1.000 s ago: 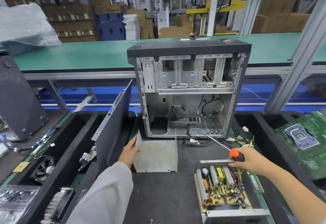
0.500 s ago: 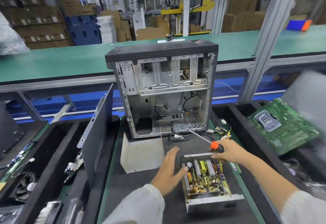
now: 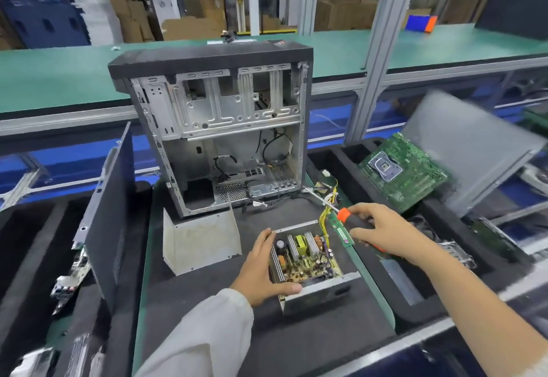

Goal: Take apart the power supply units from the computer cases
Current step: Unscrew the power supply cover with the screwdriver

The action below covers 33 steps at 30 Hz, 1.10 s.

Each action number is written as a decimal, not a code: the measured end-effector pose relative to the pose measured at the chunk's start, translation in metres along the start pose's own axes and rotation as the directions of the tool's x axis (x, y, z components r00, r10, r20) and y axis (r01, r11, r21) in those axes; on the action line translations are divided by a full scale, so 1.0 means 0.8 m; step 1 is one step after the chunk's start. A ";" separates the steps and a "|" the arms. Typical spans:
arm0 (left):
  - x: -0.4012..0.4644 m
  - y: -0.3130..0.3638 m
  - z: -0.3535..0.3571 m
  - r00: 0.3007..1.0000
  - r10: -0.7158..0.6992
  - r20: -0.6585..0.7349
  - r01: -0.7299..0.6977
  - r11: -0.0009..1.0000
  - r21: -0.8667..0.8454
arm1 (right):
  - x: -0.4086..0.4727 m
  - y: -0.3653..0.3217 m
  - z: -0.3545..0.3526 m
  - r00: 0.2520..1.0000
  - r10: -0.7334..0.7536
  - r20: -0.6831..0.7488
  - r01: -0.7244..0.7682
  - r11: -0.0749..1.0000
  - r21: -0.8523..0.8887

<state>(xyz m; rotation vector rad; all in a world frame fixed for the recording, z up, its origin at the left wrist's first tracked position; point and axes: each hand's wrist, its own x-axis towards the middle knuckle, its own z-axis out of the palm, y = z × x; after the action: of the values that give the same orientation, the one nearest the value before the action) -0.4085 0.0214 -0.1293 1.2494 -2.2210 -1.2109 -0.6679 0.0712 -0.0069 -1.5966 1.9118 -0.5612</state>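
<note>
An open power supply unit [image 3: 308,261], its circuit board and heat sinks exposed, lies on the black mat in front of the stripped computer case [image 3: 219,136]. My left hand [image 3: 261,270] grips the unit's left side, thumb curled round its near corner. My right hand [image 3: 382,231] holds a screwdriver with an orange and black handle [image 3: 345,214], its shaft pointing toward the case's lower right corner. The unit's bent metal cover [image 3: 200,240] stands to the left of it. Yellow wires [image 3: 326,210] run from the unit toward the case.
A black side panel [image 3: 109,216] leans upright at the left. A green motherboard [image 3: 403,172] and a grey panel [image 3: 471,151] lie in the black tray on the right. A green memory stick [image 3: 344,233] lies by the unit. Loose parts fill the left tray.
My left hand left the metal cover, crossed to the power supply unit and now grips its left side. The right hand with the screwdriver stayed beside the unit. The view shifted right.
</note>
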 end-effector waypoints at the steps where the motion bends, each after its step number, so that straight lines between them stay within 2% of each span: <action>1: 0.000 0.000 0.000 1.000 -0.003 -0.004 0.003 1.000 0.007 | -0.003 -0.001 -0.003 0.999 -0.009 -0.051 0.012 0.999 0.052; 5: -0.003 0.009 -0.002 0.998 0.018 -0.063 -0.004 0.975 0.221 | -0.004 -0.002 -0.003 0.982 0.031 -0.189 0.031 0.947 0.320; 8: -0.003 0.020 -0.001 0.977 0.169 -0.132 -0.117 0.936 0.333 | 0.003 0.000 0.006 0.991 0.027 -0.128 0.038 0.875 0.483; 10: 0.000 0.031 0.003 0.967 0.224 -0.120 -0.171 0.922 0.348 | 0.008 0.006 0.017 0.998 0.059 -0.030 -0.028 0.787 0.616; 12: 0.005 0.044 0.010 0.978 0.199 -0.063 -0.175 0.946 0.271 | 0.010 0.016 0.026 0.990 0.108 0.085 -0.137 0.704 0.697; 14: 0.011 0.056 0.017 0.980 0.200 0.011 -0.198 0.962 0.186 | 0.009 0.027 0.035 0.983 0.101 0.150 -0.178 0.695 0.697; 15: 0.014 0.060 0.021 0.980 0.188 0.071 -0.199 0.960 0.199 | 0.009 0.032 0.038 0.983 0.085 0.162 -0.175 0.696 0.697; 17: 0.018 0.062 0.024 0.969 0.135 0.208 -0.205 0.908 0.364 | 0.012 0.039 0.043 0.985 0.061 0.159 -0.159 0.663 0.732; 18: 0.017 0.059 0.024 0.960 0.098 0.261 -0.219 0.845 0.488 | 0.014 0.041 0.045 0.985 0.061 0.161 -0.162 0.642 0.749; 20: 0.013 0.051 0.024 0.955 0.048 0.294 -0.237 0.721 0.651 | 0.014 0.043 0.048 0.984 0.064 0.167 -0.170 0.631 0.757; 21: 0.010 0.051 0.023 0.953 0.034 0.301 -0.235 0.710 0.663 | 0.013 0.044 0.050 0.984 0.062 0.169 -0.170 0.625 0.762; 24: 0.009 0.058 0.012 0.951 0.059 0.305 -0.223 0.813 0.537 | 0.011 0.042 0.047 0.988 0.046 0.149 -0.147 0.606 0.782; 25: 0.013 0.065 0.001 0.959 0.060 0.278 -0.185 0.874 0.449 | 0.012 0.039 0.041 0.990 0.040 0.135 -0.130 0.620 0.774; 27: 0.021 0.076 -0.031 0.963 0.073 0.260 -0.113 0.984 0.141 | 0.015 0.028 0.023 0.994 0.008 0.107 -0.087 0.644 0.760; 29: 0.021 0.083 -0.057 0.934 0.088 0.345 -0.045 0.991 -0.130 | 0.021 0.014 0.003 0.996 -0.044 0.080 -0.031 0.668 0.743; 31: 0.018 0.082 -0.063 0.912 0.051 0.406 0.037 0.978 -0.206 | 0.025 0.001 -0.012 0.997 -0.065 0.048 0.015 0.729 0.684; 33: 0.017 0.076 -0.060 0.947 0.007 0.321 0.079 0.963 -0.256 | 0.029 -0.011 -0.017 0.996 -0.087 -0.007 0.074 0.803 0.591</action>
<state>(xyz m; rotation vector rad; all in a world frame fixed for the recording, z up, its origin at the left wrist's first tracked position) -0.4194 0.0014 -0.0541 1.0518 -2.1535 -1.7696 -0.6729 0.0462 0.0052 -1.2566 1.4443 -1.0556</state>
